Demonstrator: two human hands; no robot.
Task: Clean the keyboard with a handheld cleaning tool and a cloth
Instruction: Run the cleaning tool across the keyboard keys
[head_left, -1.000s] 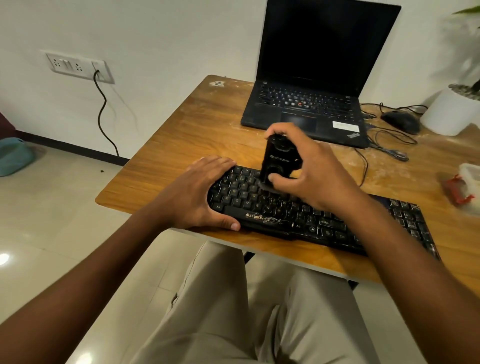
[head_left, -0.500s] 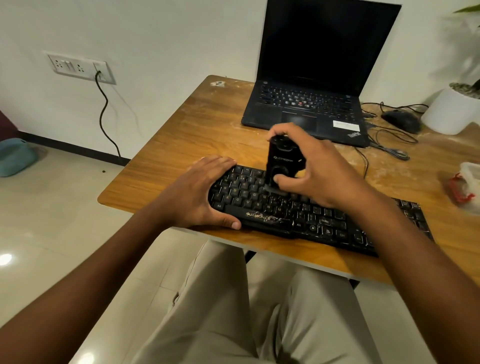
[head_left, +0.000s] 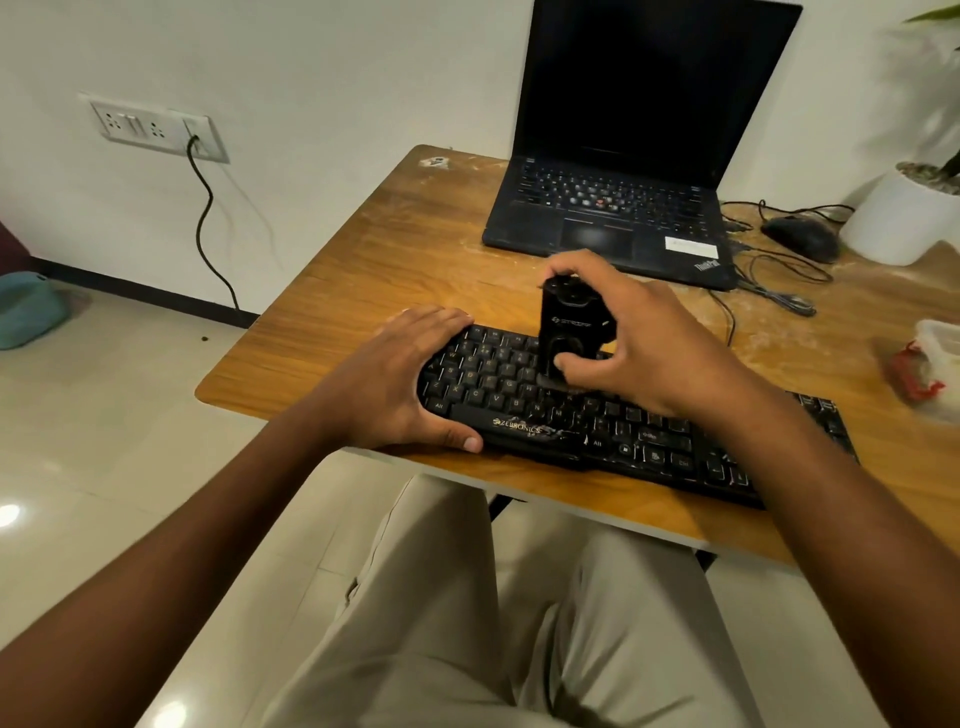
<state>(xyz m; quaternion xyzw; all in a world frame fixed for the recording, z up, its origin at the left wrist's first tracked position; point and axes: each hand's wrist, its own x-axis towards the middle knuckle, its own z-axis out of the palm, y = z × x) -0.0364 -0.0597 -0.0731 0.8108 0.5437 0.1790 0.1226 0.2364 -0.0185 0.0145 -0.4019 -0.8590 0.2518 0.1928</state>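
Observation:
A black keyboard (head_left: 597, 426) lies along the near edge of the wooden table (head_left: 374, 270). My left hand (head_left: 395, 379) lies over its left end, fingers on the far edge and thumb along the front edge, holding it still. My right hand (head_left: 639, 343) grips a small black handheld cleaning tool (head_left: 566, 332), held upright with its lower end on the keys near the keyboard's middle. No cloth is clearly in view.
A black laptop (head_left: 613, 218) stands open behind the keyboard. A black mouse (head_left: 802, 236) with loose cables and a white plant pot (head_left: 898, 223) sit at the back right. A white and red packet (head_left: 930, 364) lies at the right edge. My legs are under the table.
My right hand has shifted the cleaning tool slightly to the right along the keys. My left hand has stayed on the keyboard's left end.

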